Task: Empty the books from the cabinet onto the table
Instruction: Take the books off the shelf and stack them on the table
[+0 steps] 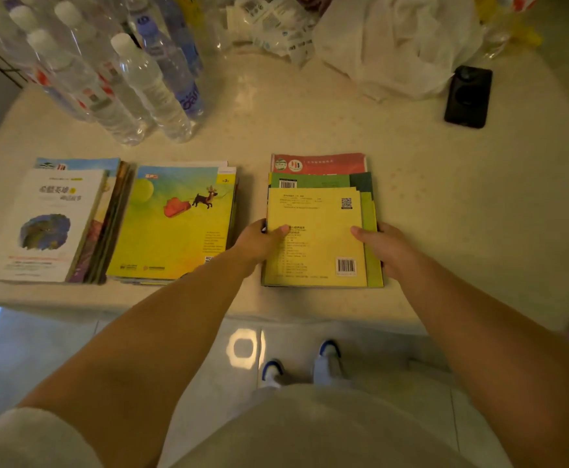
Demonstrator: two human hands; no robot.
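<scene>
Both forearms reach in, left hand (259,239) and right hand (386,246) gripping a yellow-topped book stack (317,231) by its sides at the tabletop (310,123) near edge; two stacks (114,221) already lie leftward; cabinet unseen, remainder unknown.

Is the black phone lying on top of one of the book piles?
No, the black phone lies alone on the table, apart from the books.
</scene>
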